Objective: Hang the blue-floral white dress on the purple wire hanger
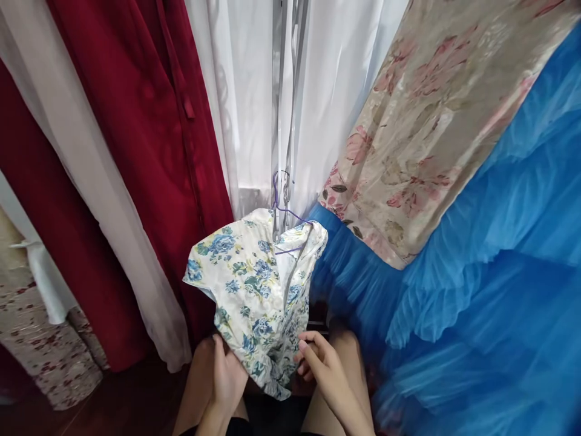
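A short-sleeved white blouse (249, 284) with blue flowers and green leaves hangs on a thin purple hanger (275, 191), its neckline open and its hem tilted towards me. My left hand (229, 378) holds the lower left edge of the blouse; its thumb points up beside the cloth and its fingers are mostly hidden behind it. At the lower right edge is my right hand (324, 366), fingers loosely curled and apart, with nothing visible in them. Whether its fingertips touch the cloth I cannot tell.
Dark red cloth (136, 121) and a pale pink length (109, 181) hang at left. White drapery (245, 97) hangs behind a metal rail (285, 72). A beige floral garment (408, 139) and ruffled blue tulle (499, 290) fill the right side. My knees (347, 351) frame the blouse.
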`<action>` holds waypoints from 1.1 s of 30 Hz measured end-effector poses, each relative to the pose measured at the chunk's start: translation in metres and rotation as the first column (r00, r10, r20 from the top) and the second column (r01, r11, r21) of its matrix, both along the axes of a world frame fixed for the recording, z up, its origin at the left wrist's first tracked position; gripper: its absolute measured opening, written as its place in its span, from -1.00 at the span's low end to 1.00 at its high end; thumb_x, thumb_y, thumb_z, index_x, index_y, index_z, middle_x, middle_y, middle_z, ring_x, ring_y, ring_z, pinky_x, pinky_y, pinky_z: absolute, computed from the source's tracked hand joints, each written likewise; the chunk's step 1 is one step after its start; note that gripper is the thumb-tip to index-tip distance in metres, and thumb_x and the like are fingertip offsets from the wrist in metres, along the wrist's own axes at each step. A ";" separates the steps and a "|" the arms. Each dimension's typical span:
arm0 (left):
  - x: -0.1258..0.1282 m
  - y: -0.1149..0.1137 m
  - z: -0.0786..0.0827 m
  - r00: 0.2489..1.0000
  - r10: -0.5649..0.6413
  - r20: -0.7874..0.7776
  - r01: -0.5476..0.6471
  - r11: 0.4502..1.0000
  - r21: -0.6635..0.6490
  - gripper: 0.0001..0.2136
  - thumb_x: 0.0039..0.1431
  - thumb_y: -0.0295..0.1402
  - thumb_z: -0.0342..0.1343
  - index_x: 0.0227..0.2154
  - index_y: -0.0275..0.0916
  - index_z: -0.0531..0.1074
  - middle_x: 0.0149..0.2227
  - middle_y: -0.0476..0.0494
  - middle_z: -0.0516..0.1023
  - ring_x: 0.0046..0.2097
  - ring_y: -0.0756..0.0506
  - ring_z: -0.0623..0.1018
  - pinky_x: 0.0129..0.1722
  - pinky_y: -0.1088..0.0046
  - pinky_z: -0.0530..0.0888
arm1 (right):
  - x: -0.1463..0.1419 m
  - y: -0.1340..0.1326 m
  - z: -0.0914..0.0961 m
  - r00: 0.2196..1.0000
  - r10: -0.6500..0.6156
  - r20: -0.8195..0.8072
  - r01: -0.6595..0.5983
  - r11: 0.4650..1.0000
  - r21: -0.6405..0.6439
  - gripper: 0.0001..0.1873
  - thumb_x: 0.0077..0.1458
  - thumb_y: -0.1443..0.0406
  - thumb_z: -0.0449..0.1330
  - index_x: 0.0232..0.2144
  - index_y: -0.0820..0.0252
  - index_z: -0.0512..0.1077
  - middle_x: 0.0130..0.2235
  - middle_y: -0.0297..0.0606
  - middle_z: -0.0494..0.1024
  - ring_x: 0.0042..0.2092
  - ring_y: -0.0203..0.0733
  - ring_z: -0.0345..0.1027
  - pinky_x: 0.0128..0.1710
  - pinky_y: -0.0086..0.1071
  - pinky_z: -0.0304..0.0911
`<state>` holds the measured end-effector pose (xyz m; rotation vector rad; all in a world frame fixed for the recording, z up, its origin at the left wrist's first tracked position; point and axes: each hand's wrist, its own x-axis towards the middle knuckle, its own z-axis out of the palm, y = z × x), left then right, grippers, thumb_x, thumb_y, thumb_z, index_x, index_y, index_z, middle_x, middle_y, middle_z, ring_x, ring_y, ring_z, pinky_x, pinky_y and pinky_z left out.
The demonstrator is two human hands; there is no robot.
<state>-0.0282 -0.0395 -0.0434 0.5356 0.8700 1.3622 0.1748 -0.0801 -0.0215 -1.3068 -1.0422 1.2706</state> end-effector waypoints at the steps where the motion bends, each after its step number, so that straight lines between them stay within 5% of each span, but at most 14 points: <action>1: -0.002 -0.001 -0.004 1.000 0.002 -0.014 -0.003 1.000 -0.025 -0.44 0.11 0.09 0.22 0.05 -0.18 0.49 0.13 -0.29 0.52 0.20 -0.32 0.45 0.18 0.09 0.40 | -0.006 0.009 -0.004 0.999 -0.021 0.028 0.021 1.000 0.003 -0.51 0.13 -0.08 0.23 -0.09 0.16 0.42 -0.37 -0.25 0.54 -0.44 -0.17 0.39 -0.51 -0.40 0.22; 5: 0.000 0.000 -0.014 0.972 0.052 -0.231 -0.074 0.993 -0.091 -0.43 -0.21 -0.30 0.41 -0.02 -0.25 0.53 -0.04 -0.21 0.64 0.13 -0.34 0.52 0.11 0.23 0.45 | -0.031 0.040 -0.018 0.995 -0.056 0.081 0.047 0.992 0.118 -0.65 0.15 0.02 0.21 -0.19 0.15 0.41 -0.38 -0.32 0.46 -0.44 -0.22 0.32 -0.50 -0.42 0.19; 9: 0.007 -0.001 -0.018 0.952 0.037 -0.305 -0.069 0.993 -0.094 -0.54 -0.21 -0.31 0.30 -0.14 -0.24 0.54 -0.18 -0.17 0.67 -0.05 -0.33 0.61 -0.09 0.26 0.54 | -0.044 0.048 -0.024 0.998 -0.048 0.040 0.038 0.975 0.220 -0.65 0.22 0.05 0.11 -0.46 0.16 0.29 -0.51 -0.40 0.30 -0.49 -0.28 0.19 -0.48 -0.42 0.14; 14: 0.003 0.001 -0.032 0.909 0.143 -0.391 -0.184 0.980 -0.070 -0.60 -0.17 -0.28 0.25 -0.18 -0.26 0.51 -0.21 -0.22 0.65 -0.06 -0.35 0.60 -0.12 0.21 0.54 | -0.036 0.035 -0.031 0.993 -0.066 0.100 0.050 0.987 0.153 -0.56 0.22 -0.01 0.09 -0.55 0.13 0.18 -0.59 -0.45 0.20 -0.53 -0.31 0.06 -0.51 -0.43 0.00; 16: 0.000 0.005 -0.038 0.840 0.295 -0.455 -0.315 0.949 0.035 -0.58 -0.09 -0.24 0.24 -0.11 -0.26 0.47 -0.16 -0.24 0.61 -0.03 -0.35 0.58 -0.07 0.16 0.52 | -0.030 0.028 -0.033 0.991 -0.049 0.121 0.033 0.991 0.128 -0.53 0.23 -0.02 0.09 -0.57 0.10 0.13 -0.61 -0.46 0.16 -0.54 -0.32 0.01 -0.53 -0.42 -0.03; 19: 0.003 0.006 -0.040 0.606 0.595 -0.528 -0.494 0.802 0.337 -0.54 0.00 -0.22 0.25 -0.02 -0.21 0.37 -0.02 -0.25 0.50 0.03 -0.31 0.52 0.04 0.09 0.47 | -0.025 0.020 -0.033 0.991 -0.021 0.132 0.007 0.994 0.105 -0.50 0.24 -0.06 0.07 -0.58 0.10 0.13 -0.62 -0.47 0.14 -0.56 -0.34 -0.02 -0.54 -0.43 -0.06; 22: 0.018 -0.006 -0.039 0.469 0.658 -0.590 -0.271 0.743 0.612 -0.71 0.08 -0.27 0.24 -0.13 -0.19 0.41 0.00 -0.25 0.46 0.07 -0.28 0.48 0.13 0.09 0.42 | -0.025 0.014 -0.024 0.989 -0.009 0.151 -0.012 0.990 0.140 -0.48 0.25 -0.06 0.09 -0.58 0.14 0.17 -0.60 -0.45 0.15 -0.53 -0.34 -0.02 -0.53 -0.43 -0.06; 25: 0.039 -0.020 -0.039 0.555 0.501 -0.664 0.059 0.773 0.632 -0.84 0.18 -0.31 0.18 -0.18 -0.17 0.47 -0.04 -0.25 0.51 0.06 -0.25 0.51 0.10 0.17 0.46 | -0.029 0.010 -0.012 0.982 0.019 0.185 -0.057 0.979 0.198 -0.51 0.25 -0.01 0.15 -0.57 0.19 0.27 -0.56 -0.40 0.25 -0.48 -0.32 0.09 -0.46 -0.44 0.02; 30: 0.051 -0.017 -0.040 0.686 0.257 -0.681 0.131 0.877 0.463 -0.80 0.29 -0.20 0.08 -0.23 -0.22 0.50 -0.24 -0.19 0.60 -0.16 -0.18 0.61 -0.12 0.33 0.55 | -0.034 0.010 -0.006 0.979 0.075 0.187 -0.105 0.982 0.155 -0.54 0.25 0.00 0.17 -0.52 0.22 0.36 -0.59 -0.38 0.34 -0.53 -0.32 0.17 -0.49 -0.45 0.07; 33: 0.044 -0.010 -0.034 0.680 0.198 -0.706 0.208 0.871 0.445 -0.76 0.31 -0.20 0.07 -0.19 -0.23 0.52 -0.18 -0.23 0.62 -0.11 -0.20 0.61 -0.06 0.30 0.54 | -0.037 0.011 -0.007 0.986 0.064 0.152 -0.085 0.987 0.136 -0.54 0.22 -0.03 0.18 -0.48 0.23 0.39 -0.61 -0.38 0.37 -0.59 -0.36 0.15 -0.56 -0.48 0.04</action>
